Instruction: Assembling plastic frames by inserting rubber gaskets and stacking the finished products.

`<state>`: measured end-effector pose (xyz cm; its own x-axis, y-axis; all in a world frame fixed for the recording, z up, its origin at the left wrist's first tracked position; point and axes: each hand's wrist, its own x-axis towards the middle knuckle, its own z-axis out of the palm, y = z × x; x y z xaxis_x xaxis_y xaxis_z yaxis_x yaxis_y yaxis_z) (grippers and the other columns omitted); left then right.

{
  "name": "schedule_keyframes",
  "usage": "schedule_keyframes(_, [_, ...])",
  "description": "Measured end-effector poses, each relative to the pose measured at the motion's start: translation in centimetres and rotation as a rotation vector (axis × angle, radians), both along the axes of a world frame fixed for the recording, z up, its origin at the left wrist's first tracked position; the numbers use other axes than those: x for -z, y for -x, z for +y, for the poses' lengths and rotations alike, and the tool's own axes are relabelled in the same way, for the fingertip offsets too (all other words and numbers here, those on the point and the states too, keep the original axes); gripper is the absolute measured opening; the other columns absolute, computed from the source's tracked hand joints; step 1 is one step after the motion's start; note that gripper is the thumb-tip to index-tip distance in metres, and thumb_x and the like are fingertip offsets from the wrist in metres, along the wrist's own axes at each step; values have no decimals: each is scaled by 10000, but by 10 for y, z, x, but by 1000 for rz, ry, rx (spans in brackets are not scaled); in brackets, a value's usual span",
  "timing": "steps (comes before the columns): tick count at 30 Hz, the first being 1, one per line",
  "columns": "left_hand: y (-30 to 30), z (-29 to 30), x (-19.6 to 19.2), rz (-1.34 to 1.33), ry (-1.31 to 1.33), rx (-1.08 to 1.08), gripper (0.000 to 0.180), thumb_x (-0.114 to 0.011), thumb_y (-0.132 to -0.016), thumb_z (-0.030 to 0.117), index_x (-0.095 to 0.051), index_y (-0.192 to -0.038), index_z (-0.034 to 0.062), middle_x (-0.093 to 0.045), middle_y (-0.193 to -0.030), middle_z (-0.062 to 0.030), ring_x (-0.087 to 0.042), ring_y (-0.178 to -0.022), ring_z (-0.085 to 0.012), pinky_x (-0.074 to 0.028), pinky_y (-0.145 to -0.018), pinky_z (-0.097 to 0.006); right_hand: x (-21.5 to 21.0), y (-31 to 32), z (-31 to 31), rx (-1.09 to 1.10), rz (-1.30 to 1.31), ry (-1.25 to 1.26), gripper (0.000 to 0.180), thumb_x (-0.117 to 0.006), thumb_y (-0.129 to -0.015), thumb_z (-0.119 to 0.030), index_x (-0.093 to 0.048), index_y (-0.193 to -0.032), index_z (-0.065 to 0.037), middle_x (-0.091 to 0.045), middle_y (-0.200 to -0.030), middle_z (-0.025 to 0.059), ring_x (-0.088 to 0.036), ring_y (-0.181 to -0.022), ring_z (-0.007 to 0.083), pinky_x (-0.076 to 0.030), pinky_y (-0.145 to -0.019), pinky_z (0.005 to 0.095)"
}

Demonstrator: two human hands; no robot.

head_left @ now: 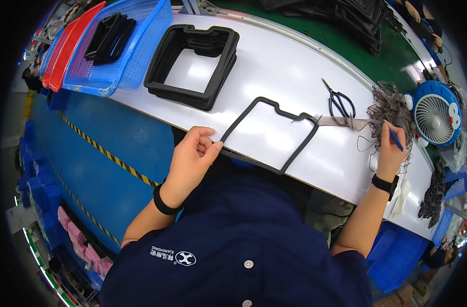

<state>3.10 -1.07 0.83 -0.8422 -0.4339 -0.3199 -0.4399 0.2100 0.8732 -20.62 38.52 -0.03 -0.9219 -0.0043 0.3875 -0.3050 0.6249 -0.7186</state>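
A thin black rubber frame gasket [300,147] with a notched far side lies at the table's front edge, its near side partly over the edge. My left hand [191,153] pinches its left near corner between thumb and fingers. From its right far corner a grey-brown strip [341,121] stretches toward my right hand [391,148]. That hand is closed around a blue pen-like tool [396,139], and the strip's end meets its fingertips. Whether the fingers also grip the strip is hard to make out. Just beyond the strip lie dark-handled snips [332,94].
Left on the white table [279,48] stands a stack of black gaskets [224,77], beside a blue basket [136,64] holding more gaskets and a red basket [57,71]. At right are tangled grey-brown strips [389,105], a blue fan [438,112] and dark scraps [432,197]. Other people show at the rim.
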Motion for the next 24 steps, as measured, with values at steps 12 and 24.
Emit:
schedule_keyframes(12, [50, 77, -10, 525, 507, 984, 604, -705, -884, 136, -463, -1418, -10, -406, -1526, -176, -385, -1424, -332, -352, -1162, -445, -11, -53, -115, -559, 97, -274, 117, -673, -844, 43, -638, -934, -23, -706, -940, 116, -666, -910, 297, -521, -795, 341])
schedule_keyframes(24, [58, 79, 15, 451, 579, 1074, 525, -591, -933, 61, -439, -1426, -37, -379, -1552, -181, -348, -1454, -329, -283, -1198, -500, -83, 13, -91, -230, 165, 442, 103, -726, -888, -17, -646, -952, -24, -702, -950, 60, -634, -884, 102, -494, -867, 241])
